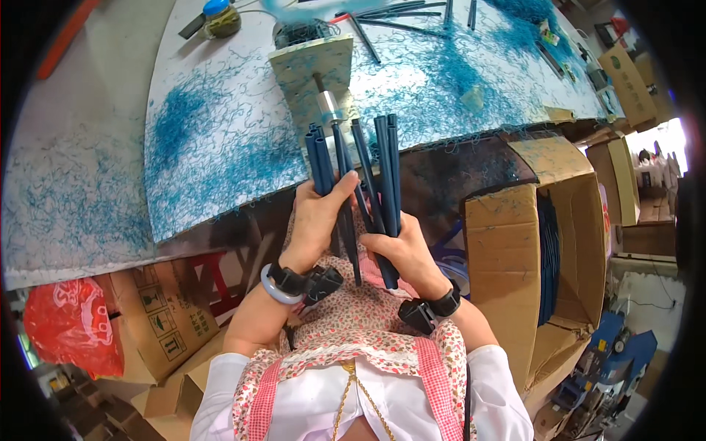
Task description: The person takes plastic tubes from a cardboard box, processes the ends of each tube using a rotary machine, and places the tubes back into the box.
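My left hand [318, 217] is closed around a few dark blue plastic tubes [319, 163], their ends pointing away from me. One more tube [341, 151] runs past its thumb, its far end right at the silver tip [330, 106] of a small spindle machine [312, 62]; whether it touches cannot be made out. My right hand [404, 251] grips several similar tubes [387, 169], held side by side and fanned slightly. Both hands are in front of the table's near edge, above my flowered apron.
Curly blue shavings [180, 121] cover much of the white table [243, 158]. More tubes [404, 11] and a blue-lidded jar [221, 18] lie toward the back. An open cardboard box [500, 272] holding dark tubes stands at my right; a red bag [73, 327] and cartons are at left.
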Available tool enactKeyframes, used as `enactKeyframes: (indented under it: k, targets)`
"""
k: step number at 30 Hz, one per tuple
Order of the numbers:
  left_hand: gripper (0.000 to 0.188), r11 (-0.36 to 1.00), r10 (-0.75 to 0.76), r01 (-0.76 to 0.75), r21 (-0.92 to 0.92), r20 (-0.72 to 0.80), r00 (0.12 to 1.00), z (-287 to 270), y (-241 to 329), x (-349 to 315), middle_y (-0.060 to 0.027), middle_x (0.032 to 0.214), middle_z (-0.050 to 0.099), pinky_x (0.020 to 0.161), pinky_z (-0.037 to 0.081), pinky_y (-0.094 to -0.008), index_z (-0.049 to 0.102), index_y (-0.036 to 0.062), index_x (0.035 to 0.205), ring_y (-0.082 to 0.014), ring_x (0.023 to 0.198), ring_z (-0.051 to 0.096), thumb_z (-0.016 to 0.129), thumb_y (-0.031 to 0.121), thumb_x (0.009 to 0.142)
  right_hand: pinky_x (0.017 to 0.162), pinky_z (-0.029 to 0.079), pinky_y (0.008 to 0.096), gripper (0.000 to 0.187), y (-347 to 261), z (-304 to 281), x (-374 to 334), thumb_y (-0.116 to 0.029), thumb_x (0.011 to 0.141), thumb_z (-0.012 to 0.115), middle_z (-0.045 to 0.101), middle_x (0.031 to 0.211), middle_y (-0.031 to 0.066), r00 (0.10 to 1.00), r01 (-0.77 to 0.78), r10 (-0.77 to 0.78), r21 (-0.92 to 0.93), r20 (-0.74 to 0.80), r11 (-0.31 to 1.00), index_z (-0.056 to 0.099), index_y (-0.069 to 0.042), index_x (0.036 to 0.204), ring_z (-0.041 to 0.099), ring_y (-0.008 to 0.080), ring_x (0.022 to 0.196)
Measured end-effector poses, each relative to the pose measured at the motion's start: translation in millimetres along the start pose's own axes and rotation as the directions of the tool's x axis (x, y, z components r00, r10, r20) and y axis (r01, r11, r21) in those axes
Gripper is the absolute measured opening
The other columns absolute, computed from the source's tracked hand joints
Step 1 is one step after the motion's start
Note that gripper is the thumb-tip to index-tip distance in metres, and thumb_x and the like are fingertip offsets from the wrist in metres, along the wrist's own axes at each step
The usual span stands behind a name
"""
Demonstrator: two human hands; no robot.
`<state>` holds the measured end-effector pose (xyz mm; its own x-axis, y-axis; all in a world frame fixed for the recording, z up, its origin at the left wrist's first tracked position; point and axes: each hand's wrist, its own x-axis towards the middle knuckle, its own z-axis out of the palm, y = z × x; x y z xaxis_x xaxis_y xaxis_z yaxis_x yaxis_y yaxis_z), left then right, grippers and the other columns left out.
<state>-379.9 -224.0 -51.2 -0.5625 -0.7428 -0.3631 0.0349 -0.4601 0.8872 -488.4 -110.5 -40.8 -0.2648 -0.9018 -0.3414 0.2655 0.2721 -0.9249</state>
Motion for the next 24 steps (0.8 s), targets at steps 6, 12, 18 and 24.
enactKeyframes:
  k: [6, 12, 18, 24]
  targets:
    - [0.024, 0.999, -0.028, 0.029, 0.024, -0.038, 0.999, -0.5, 2.5, -2.5, -0.002, 0.07, 0.062, 0.053, 0.043, -0.021, 0.063, 0.0018, 0.088, -0.0085, 0.058, 0.057, 0.066, 0.026, 0.086, 0.055, 0.043, 0.0215, 0.018, 4.8, -0.3, -11.3, -0.004, 0.076, 0.064, 0.057, 0.068, 0.0015, 0.998, -0.034, 0.027, 0.136, 0.052, 0.99, 0.057, 0.0, 0.092, 0.055, 0.0085, 0.061]
    - [0.021, 0.969, -0.078, 0.089, -0.229, 0.06, 0.995, 9.9, -6.0, -2.4, -0.0009, 0.074, 0.063, 0.055, 0.041, -0.0202, 0.063, 0.0035, 0.092, -0.0077, 0.062, 0.056, 0.063, 0.024, 0.088, 0.053, 0.046, 0.022, 0.02, 9.0, -3.0, -26.8, -0.005, 0.077, 0.065, 0.06, 0.069, 0.0049, 1.0, -0.028, 0.024, 0.221, 0.02, 0.975, 0.055, 0.001, 0.093, 0.057, 0.0103, 0.058]
    - [0.014, 0.968, -0.017, 0.02, -0.251, 0.016, 1.0, 5.2, -6.4, 13.4, -0.0002, 0.081, 0.063, 0.059, 0.044, -0.0209, 0.064, 0.0053, 0.093, -0.0081, 0.068, 0.058, 0.062, 0.018, 0.088, 0.052, 0.047, 0.0228, 0.018, -10.5, 0.1, -11.7, -0.003, 0.076, 0.064, 0.06, 0.068, 0.0057, 0.995, -0.096, 0.095, 0.119, 0.016, 0.988, 0.055, 0.002, 0.092, 0.057, 0.0105, 0.057]
    - [0.017, 0.982, 0.089, -0.094, -0.162, -0.035, 0.995, 9.2, -16.5, 8.6, 0.0003, 0.079, 0.061, 0.062, 0.045, -0.0216, 0.063, 0.0032, 0.091, -0.0073, 0.069, 0.056, 0.063, 0.02, 0.088, 0.05, 0.045, 0.022, 0.013, -20.8, 7.7, -19.1, 0.0, 0.075, 0.062, 0.058, 0.067, 0.0038, 0.987, -0.141, 0.147, 0.081, -0.068, 0.987, 0.057, 0.002, 0.087, 0.056, 0.0094, 0.056]
